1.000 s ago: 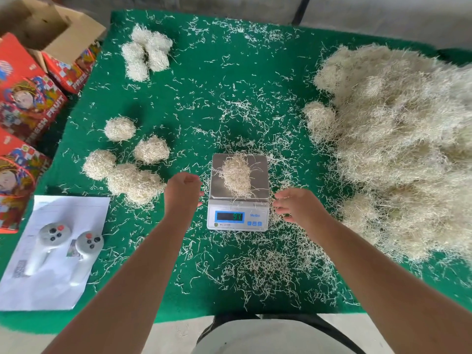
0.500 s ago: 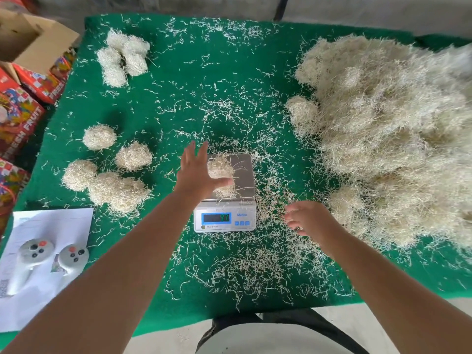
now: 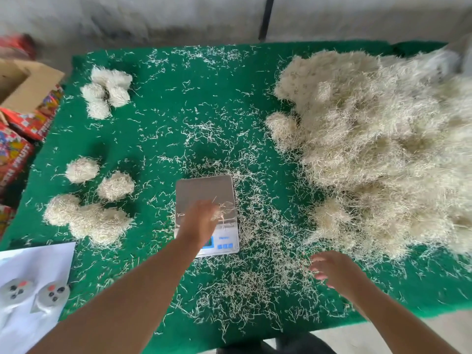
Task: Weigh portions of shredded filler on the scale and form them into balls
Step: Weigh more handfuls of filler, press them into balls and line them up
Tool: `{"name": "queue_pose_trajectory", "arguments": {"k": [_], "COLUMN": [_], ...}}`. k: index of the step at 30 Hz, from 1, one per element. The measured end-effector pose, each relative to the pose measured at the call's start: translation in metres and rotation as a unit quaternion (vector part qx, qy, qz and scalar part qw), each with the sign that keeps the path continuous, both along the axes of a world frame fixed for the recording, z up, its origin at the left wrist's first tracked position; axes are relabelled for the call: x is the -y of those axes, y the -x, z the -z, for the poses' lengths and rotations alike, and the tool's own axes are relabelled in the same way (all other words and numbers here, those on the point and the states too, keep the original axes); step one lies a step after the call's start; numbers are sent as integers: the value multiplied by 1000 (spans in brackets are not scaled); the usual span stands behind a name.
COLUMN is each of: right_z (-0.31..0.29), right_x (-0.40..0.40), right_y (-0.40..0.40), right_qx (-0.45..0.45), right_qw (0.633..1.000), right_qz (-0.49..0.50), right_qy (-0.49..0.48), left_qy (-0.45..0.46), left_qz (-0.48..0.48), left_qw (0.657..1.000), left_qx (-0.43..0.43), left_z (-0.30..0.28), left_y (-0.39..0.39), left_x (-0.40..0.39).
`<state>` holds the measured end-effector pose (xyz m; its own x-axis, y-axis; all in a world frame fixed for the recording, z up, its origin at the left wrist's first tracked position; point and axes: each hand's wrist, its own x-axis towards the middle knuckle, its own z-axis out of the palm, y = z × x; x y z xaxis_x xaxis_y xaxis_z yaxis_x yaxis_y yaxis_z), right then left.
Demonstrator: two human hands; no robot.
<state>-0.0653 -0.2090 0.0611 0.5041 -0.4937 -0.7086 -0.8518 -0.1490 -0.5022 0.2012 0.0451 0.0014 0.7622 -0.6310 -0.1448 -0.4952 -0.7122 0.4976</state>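
Your left hand (image 3: 201,221) reaches over the near edge of the scale (image 3: 204,190), its fingers curled round a small tuft of filler (image 3: 221,212); motion blur hides the exact hold. Your right hand (image 3: 332,269) hovers low over the bench (image 3: 178,118) to the right of the scale, fingers loosely curled and holding nothing. The big filler pile (image 3: 378,149) lies right of the scale, the finished balls (image 3: 86,200) to its left.

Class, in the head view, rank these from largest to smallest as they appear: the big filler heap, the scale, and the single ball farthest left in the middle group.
1. Big filler heap, by far the largest.
2. Scale.
3. Single ball.
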Motion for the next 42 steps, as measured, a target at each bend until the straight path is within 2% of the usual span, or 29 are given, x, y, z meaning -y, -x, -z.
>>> {"name": "queue_pose_trajectory", "arguments": {"k": [4, 7, 11, 14, 17, 19, 24, 27, 30, 33, 37, 41, 42], "right_z": [9, 20, 27, 36, 55, 56, 25, -1, -21, -27, -34, -31, -30], "right_x": [24, 42, 66, 84, 108, 119, 114, 108, 103, 102, 119, 130, 132], "right_y": [-1, -4, -15, -24, -28, -28, -16, -3, 8, 16, 22, 28, 28], "right_qx": [19, 40, 82, 25, 3, 27, 200, 259, 310, 330, 326, 300, 287], "right_qw": [1000, 996, 983, 964, 972, 979, 970, 958, 946, 939, 944, 945, 947], "right_qz": [-8, -50, -125, -230, -210, -171, -107, -110, -94, -78, -52, -118, -140], "right_qy": [7, 56, 110, 133, 102, 112, 83, 54, -16, -52, -17, -48, -31], "left_qy": [7, -14, 4, 2, -5, -5, 32, 66, 116, 141, 169, 222, 227], "left_qz": [-1, -9, -53, -90, -117, -139, -163, -149, -146, -161, -243, -224, -222], "left_qw": [1000, 1000, 997, 993, 991, 988, 979, 970, 953, 948, 935, 905, 901], "left_qx": [13, -23, -62, -72, -67, -65, -119, -179, -240, -234, -194, -286, -296], "left_z": [-16, -30, -47, -57, -67, -73, -98, -106, -111, -115, -117, -125, -127], "left_y": [51, 91, 137, 162, 176, 183, 206, 210, 210, 213, 215, 217, 217], "left_x": [13, 31, 56, 73, 87, 97, 134, 170, 205, 229, 236, 235, 233]}}
